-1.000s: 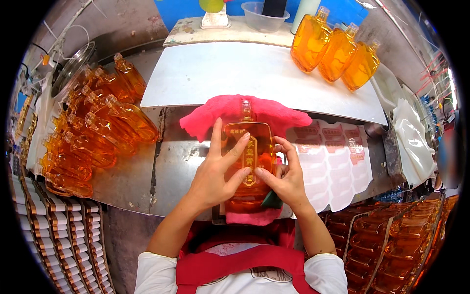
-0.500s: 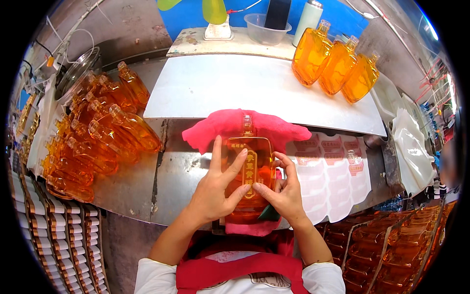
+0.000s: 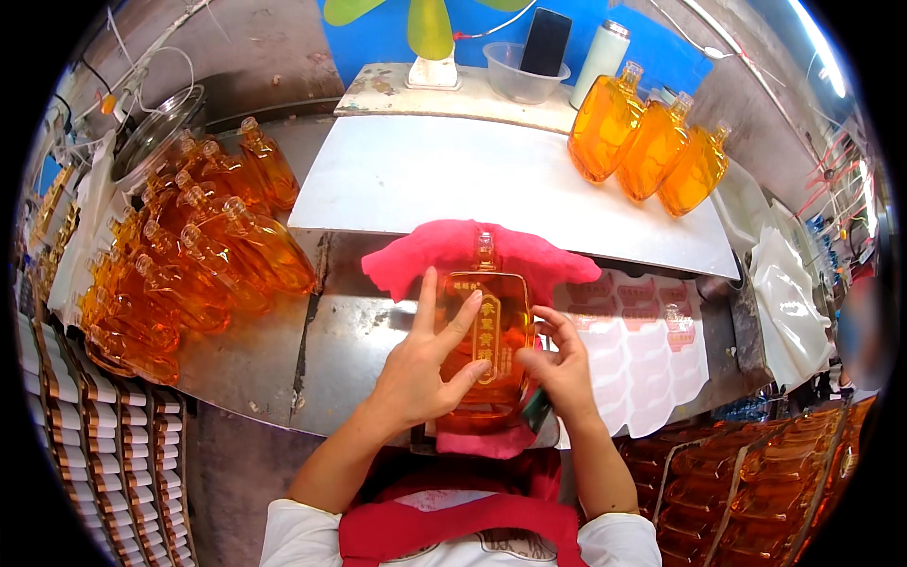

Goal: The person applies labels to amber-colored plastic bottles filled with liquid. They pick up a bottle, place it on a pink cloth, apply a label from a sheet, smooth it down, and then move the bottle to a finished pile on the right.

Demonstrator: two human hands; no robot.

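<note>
Because a soft, bright pink cloth (image 3: 402, 272) lies beneath it, the flat amber glass bottle with gold lettering (image 3: 514, 295) seems cushioned from the grey metal worktop (image 3: 345, 345); we take that to be why it lies there, face up, its neck pointing away from us. Our left hand (image 3: 416, 373) is spread wide over its front, forefinger and middle finger parted in a V, thumb resting near the lettering, probably to steady the glass rather than to lift it. Our right hand (image 3: 559, 369) is at the bottle's right edge, fingers bent and thumb a little apart from the forefinger; we cannot tell whether it pinches anything, or touches the dark green object (image 3: 536, 406) just below it. To the right lies a white sheet of shaped outlines with red print (image 3: 652, 354), presumably placed within easy reach. Beyond, three clear amber bottles (image 3: 652, 151) stand near the right end of a flat white board (image 3: 416, 175). At our left, more amber bottles (image 3: 269, 248) lean close together, perhaps to save room.
</note>
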